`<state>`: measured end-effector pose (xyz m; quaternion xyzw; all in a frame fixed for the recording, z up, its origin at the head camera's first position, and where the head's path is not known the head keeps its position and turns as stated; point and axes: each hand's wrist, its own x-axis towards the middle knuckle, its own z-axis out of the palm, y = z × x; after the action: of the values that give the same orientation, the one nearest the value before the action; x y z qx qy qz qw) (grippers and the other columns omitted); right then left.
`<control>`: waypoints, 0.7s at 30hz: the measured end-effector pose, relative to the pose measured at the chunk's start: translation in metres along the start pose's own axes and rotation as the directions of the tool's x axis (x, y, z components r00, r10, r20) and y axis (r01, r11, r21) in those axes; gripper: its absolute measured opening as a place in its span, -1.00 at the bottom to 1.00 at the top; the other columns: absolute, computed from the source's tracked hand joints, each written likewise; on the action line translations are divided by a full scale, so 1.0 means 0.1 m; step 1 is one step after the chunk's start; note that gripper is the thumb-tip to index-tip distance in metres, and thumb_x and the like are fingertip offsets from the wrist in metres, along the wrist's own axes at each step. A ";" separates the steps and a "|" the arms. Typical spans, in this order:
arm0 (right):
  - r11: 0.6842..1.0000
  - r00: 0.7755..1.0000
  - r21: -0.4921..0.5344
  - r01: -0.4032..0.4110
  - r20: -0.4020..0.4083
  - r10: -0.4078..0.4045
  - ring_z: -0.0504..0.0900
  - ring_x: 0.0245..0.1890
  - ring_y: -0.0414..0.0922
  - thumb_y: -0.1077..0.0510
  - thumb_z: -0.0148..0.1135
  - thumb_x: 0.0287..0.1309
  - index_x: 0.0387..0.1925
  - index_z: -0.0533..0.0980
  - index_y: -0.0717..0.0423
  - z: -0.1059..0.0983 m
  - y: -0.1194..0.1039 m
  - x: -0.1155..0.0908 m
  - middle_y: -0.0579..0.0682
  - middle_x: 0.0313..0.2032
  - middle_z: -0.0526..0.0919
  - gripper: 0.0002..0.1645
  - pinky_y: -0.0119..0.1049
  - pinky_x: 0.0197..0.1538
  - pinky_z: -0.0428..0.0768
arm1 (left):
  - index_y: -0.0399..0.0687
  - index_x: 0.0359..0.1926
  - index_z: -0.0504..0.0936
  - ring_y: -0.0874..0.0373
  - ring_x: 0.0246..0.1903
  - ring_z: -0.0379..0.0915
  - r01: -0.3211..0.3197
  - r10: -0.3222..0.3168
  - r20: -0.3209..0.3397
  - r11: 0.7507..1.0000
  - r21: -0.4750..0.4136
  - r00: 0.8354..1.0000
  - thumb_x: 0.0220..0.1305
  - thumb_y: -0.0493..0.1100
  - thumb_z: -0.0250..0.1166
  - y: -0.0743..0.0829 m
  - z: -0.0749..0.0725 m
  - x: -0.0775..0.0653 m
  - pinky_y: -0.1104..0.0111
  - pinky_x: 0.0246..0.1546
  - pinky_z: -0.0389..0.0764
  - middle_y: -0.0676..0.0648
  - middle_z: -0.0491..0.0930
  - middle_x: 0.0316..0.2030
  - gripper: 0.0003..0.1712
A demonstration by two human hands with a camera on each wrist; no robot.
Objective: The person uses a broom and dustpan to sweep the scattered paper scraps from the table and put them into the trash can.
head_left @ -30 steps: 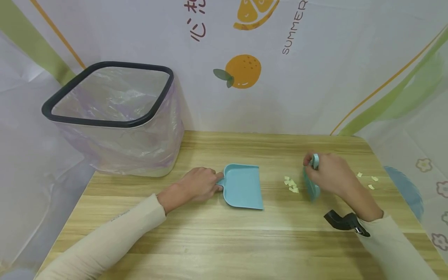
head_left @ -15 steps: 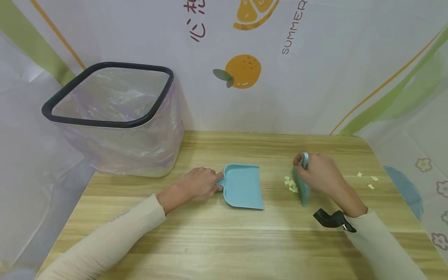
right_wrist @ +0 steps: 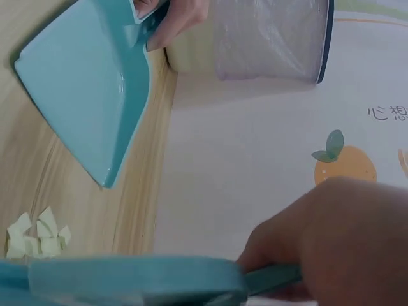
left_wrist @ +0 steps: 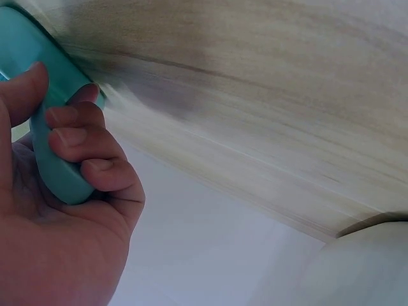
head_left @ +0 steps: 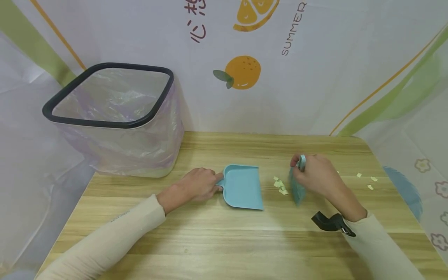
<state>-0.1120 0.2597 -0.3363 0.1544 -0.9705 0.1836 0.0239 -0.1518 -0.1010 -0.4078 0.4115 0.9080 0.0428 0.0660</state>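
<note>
A light blue dustpan (head_left: 242, 186) lies on the wooden table with its wide edge facing right. My left hand (head_left: 203, 184) grips its handle (left_wrist: 60, 166), fingers curled round it in the left wrist view. To the right, my right hand (head_left: 316, 173) holds a matching blue hand brush (head_left: 297, 188) upright, its bristle side down at the table. Several pale yellow paper scraps (head_left: 280, 186) lie in a small cluster between the brush and the dustpan. In the right wrist view, those scraps (right_wrist: 38, 236) show just beyond the brush (right_wrist: 140, 277). The dustpan's tray is bare.
A bin (head_left: 154, 155) with a black rim and a clear liner bag stands at the back left of the table (head_left: 210, 241). A few more scraps (head_left: 370, 187) lie at the right, beyond the right hand. A fruit-printed curtain (head_left: 297, 97) hangs behind the table.
My right hand has moved left with the brush, and the scrap cluster has shifted left toward the dustpan. The left hand and dustpan stay in place.
</note>
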 end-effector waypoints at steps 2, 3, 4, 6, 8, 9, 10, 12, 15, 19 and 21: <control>0.999 1.000 -0.024 -0.029 -0.010 0.029 0.31 -0.64 -0.17 0.23 0.13 0.34 -0.25 0.67 0.20 0.00 0.01 -0.03 -0.21 -0.74 0.33 -0.80 -0.19 -0.48 0.36 | -0.19 0.03 0.66 0.03 -0.34 0.68 -0.004 0.004 -0.003 1.000 0.001 1.000 0.64 -0.02 0.33 0.00 0.00 0.00 0.13 -0.25 0.72 -0.11 0.66 -0.32 -0.70; 0.999 0.999 -0.030 -0.039 -0.016 0.038 0.37 -0.61 -0.15 0.23 0.14 0.34 -0.28 0.68 0.21 0.01 0.01 -0.04 -0.20 -0.73 0.38 -0.80 -0.16 -0.45 0.41 | -0.19 0.03 0.67 0.02 -0.34 0.69 -0.006 0.006 -0.003 1.000 0.001 1.000 0.64 -0.02 0.33 0.00 0.00 0.00 0.13 -0.24 0.72 -0.11 0.66 -0.33 -0.70; 0.998 0.999 -0.035 -0.048 -0.021 0.047 0.42 -0.59 -0.12 0.23 0.15 0.32 -0.29 0.68 0.21 0.02 0.01 -0.05 -0.20 -0.72 0.41 -0.80 -0.14 -0.43 0.45 | -0.19 0.03 0.67 0.02 -0.34 0.69 -0.006 0.006 -0.003 1.000 0.000 1.000 0.64 -0.01 0.33 0.00 0.00 0.00 0.12 -0.24 0.72 -0.11 0.66 -0.33 -0.70; 0.998 0.998 -0.041 -0.046 -0.037 0.045 0.49 -0.56 -0.09 0.23 0.18 0.31 -0.31 0.69 0.23 0.06 0.02 -0.04 -0.20 -0.71 0.46 -0.80 -0.10 -0.41 0.51 | -0.19 0.03 0.66 0.02 -0.34 0.69 -0.005 0.005 0.000 1.000 -0.002 1.000 0.64 -0.01 0.32 0.00 0.01 0.00 0.12 -0.24 0.72 -0.11 0.66 -0.33 -0.70; 0.998 0.998 -0.036 -0.046 -0.053 0.044 0.49 -0.57 -0.10 0.23 0.19 0.30 -0.30 0.69 0.24 0.09 0.03 -0.03 -0.20 -0.71 0.47 -0.81 -0.11 -0.43 0.50 | -0.19 0.03 0.66 0.02 -0.34 0.68 -0.005 0.005 -0.001 1.000 -0.002 1.000 0.64 -0.01 0.32 0.00 0.01 0.01 0.12 -0.24 0.71 -0.10 0.65 -0.34 -0.71; 0.999 0.997 -0.034 -0.042 -0.063 0.040 0.46 -0.59 -0.11 0.24 0.19 0.29 -0.29 0.70 0.24 0.10 0.03 -0.02 -0.20 -0.71 0.46 -0.81 -0.12 -0.45 0.48 | -0.19 0.02 0.66 0.02 -0.35 0.68 -0.005 0.005 -0.001 1.000 -0.003 1.000 0.64 -0.01 0.32 0.00 0.01 0.01 0.13 -0.24 0.71 -0.10 0.65 -0.35 -0.71; 0.999 0.997 -0.031 -0.035 -0.069 0.033 0.43 -0.61 -0.13 0.24 0.19 0.30 -0.28 0.70 0.23 0.12 0.02 -0.01 -0.21 -0.71 0.46 -0.81 -0.14 -0.47 0.45 | -0.18 0.02 0.66 0.03 -0.35 0.68 -0.005 0.005 -0.002 1.000 -0.003 1.000 0.64 -0.01 0.33 0.00 0.01 0.01 0.13 -0.24 0.71 -0.10 0.64 -0.35 -0.71; 1.000 0.997 -0.021 -0.015 -0.072 0.014 0.33 -0.64 -0.17 0.24 0.17 0.32 -0.26 0.71 0.21 0.14 0.01 0.03 -0.21 -0.73 0.42 -0.80 -0.18 -0.50 0.36 | -0.18 0.01 0.66 0.03 -0.36 0.67 -0.003 0.003 -0.004 1.000 -0.004 1.000 0.64 -0.01 0.33 0.00 0.01 0.01 0.12 -0.24 0.71 -0.09 0.64 -0.36 -0.71; 1.000 0.998 -0.007 0.022 -0.060 -0.022 0.17 -0.67 -0.23 0.25 0.13 0.36 -0.23 0.71 0.16 0.15 0.00 0.08 -0.25 -0.76 0.30 -0.78 -0.24 -0.51 0.25 | -0.17 0.02 0.66 0.04 -0.36 0.66 0.004 -0.004 -0.001 1.000 -0.009 1.000 0.64 -0.02 0.33 0.00 0.00 0.01 0.12 -0.25 0.70 -0.09 0.64 -0.36 -0.72; 0.997 0.997 0.016 0.071 -0.025 -0.071 0.07 -0.68 -0.26 0.26 0.11 0.35 -0.21 0.70 0.10 0.16 -0.03 0.13 -0.31 -0.78 0.14 -0.78 -0.27 -0.50 0.18 | -0.17 0.03 0.67 0.04 -0.36 0.66 0.010 -0.010 0.005 1.000 -0.013 1.000 0.64 -0.01 0.33 0.00 0.00 0.00 0.11 -0.25 0.70 -0.09 0.64 -0.35 -0.71; 0.996 0.996 0.023 0.091 -0.012 -0.091 0.08 -0.68 -0.26 0.25 0.12 0.35 -0.21 0.70 0.07 0.17 -0.05 0.15 -0.33 -0.79 0.13 -0.78 -0.27 -0.49 0.20 | -0.17 0.03 0.67 0.05 -0.36 0.65 0.010 -0.010 0.005 1.000 -0.014 1.000 0.65 -0.01 0.32 0.00 0.00 0.00 0.11 -0.25 0.70 -0.09 0.64 -0.35 -0.71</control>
<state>-0.1247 0.2445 -0.3489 0.1978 -0.9600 0.1948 0.0356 -0.1518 -0.1006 -0.4074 0.4065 0.9096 0.0479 0.0714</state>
